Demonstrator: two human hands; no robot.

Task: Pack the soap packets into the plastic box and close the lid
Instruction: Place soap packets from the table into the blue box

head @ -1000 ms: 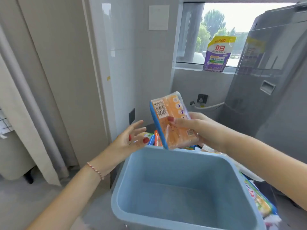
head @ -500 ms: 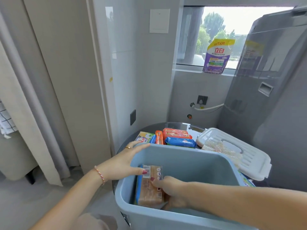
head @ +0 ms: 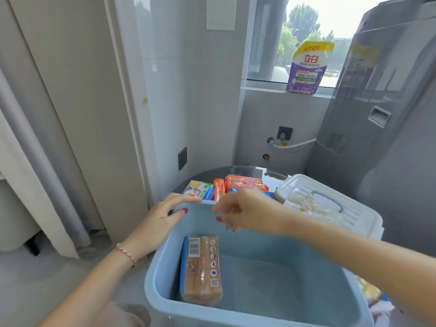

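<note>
Round table's [head: 236, 170] box [head: 154, 279] holds soap packet [head: 201, 270] below right hand [head: 250, 213].

plastic box [head: 259, 246] open on top, soap packet [head: 201, 270] against its left wall, rest seemingly free

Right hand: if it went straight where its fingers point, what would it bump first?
Likely the left hand holding the box rim; the right hand points toward it. Depth is unclear: it might pass above, to the soap packets.

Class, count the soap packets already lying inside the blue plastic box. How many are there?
1. The soap packet lies on the box floor beside its left wall. The right arm covers part of the floor, so another may be hidden.
</note>
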